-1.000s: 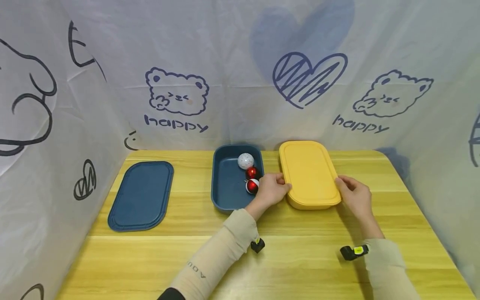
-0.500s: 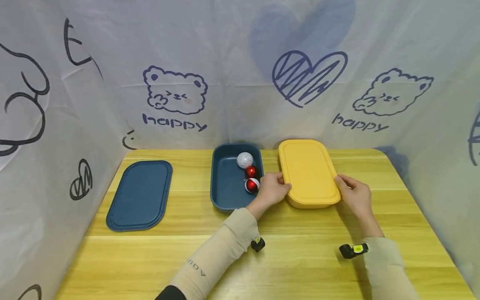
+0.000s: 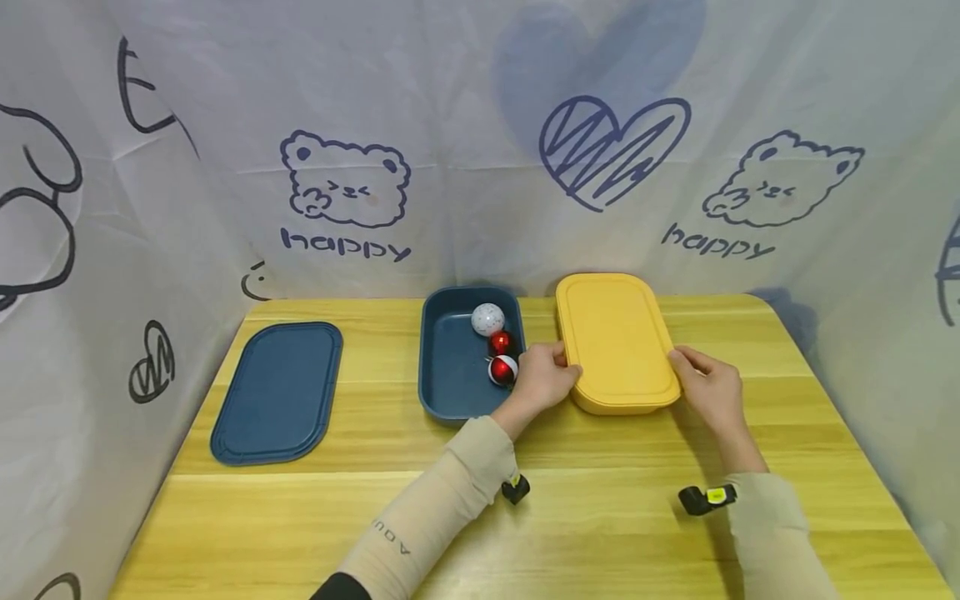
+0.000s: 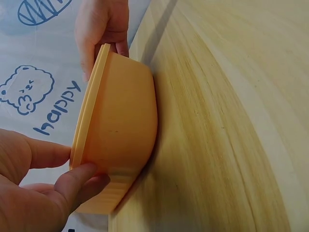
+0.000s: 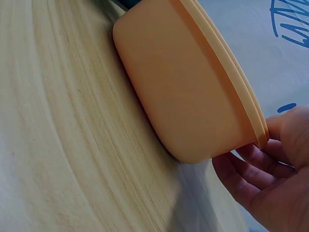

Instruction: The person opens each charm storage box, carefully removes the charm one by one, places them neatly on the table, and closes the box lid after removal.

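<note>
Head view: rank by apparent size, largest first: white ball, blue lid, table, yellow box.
1. Table
2. Yellow box and blue lid: too alike to rank
3. White ball, far smaller

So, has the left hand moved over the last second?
No: against the open dark-blue container, the left hand shows no clear shift in any direction. The view itself drifts slightly.

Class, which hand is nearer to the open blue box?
Left. The left hand is beside the blue box; the right hand is farther off, beyond the yellow box.
</note>
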